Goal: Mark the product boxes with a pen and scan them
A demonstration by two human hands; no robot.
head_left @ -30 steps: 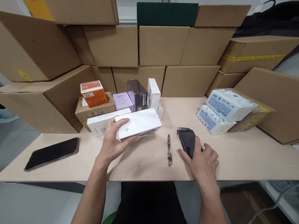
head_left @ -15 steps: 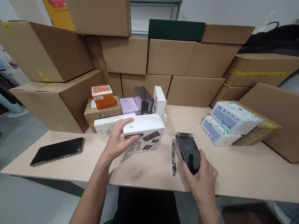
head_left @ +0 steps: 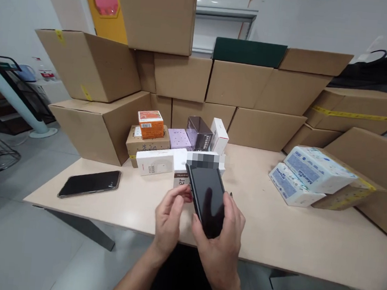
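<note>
My right hand (head_left: 222, 238) is wrapped round a black phone (head_left: 205, 195), its thumb on the left edge and its fingers on the right. The phone is tilted up in front of me with a dark, glossy screen; its top end is blurred out. Beside the phone's left edge is my left hand (head_left: 170, 215), its fingers loosely bent and the thumb apart from them. Whether its fingertips touch the phone is hard to see. Behind the phone stands a white meal box (head_left: 181, 171), mostly hidden. The pen's tip (head_left: 231, 194) just shows by my right fingers.
A second phone (head_left: 90, 184) lies at the left of the table. Small packages stand behind: a white power bank box (head_left: 158, 162), an orange box (head_left: 150, 125), a purple box (head_left: 179, 139). Tissue packs (head_left: 316, 169) are stacked at right. Cardboard boxes (head_left: 182, 78) wall the back.
My left hand has let go of the white meal box and come down beside the phone. My right hand has brought the phone leftward and nearer to me. The view has shifted.
</note>
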